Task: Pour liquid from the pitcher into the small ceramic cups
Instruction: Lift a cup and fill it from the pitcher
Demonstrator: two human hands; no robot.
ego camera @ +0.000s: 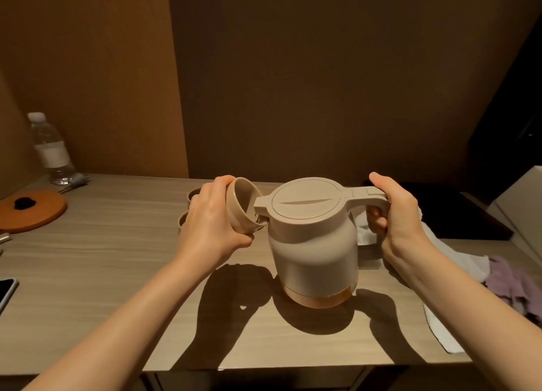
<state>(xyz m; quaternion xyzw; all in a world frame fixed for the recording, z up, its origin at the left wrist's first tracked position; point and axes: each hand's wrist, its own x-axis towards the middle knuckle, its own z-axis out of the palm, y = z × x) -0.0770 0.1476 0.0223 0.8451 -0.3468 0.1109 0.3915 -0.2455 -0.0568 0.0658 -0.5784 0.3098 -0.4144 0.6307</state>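
Note:
A beige lidded pitcher [313,244] with an orange base is lifted and tilted left over the wooden table [102,258]. My right hand [396,214] grips its handle. My left hand [211,220] holds a small beige ceramic cup [243,203], tipped toward the pitcher, with its rim under the spout. Liquid shows at the spout inside the cup. Two more small cups [193,195] [183,219] stand on the table behind my left hand, mostly hidden by it.
A plastic water bottle [51,150] stands at the back left beside an orange round coaster [32,212]. A phone [7,291] lies at the left edge. White and purple cloths [504,279] lie at the right, near a dark tray [457,217].

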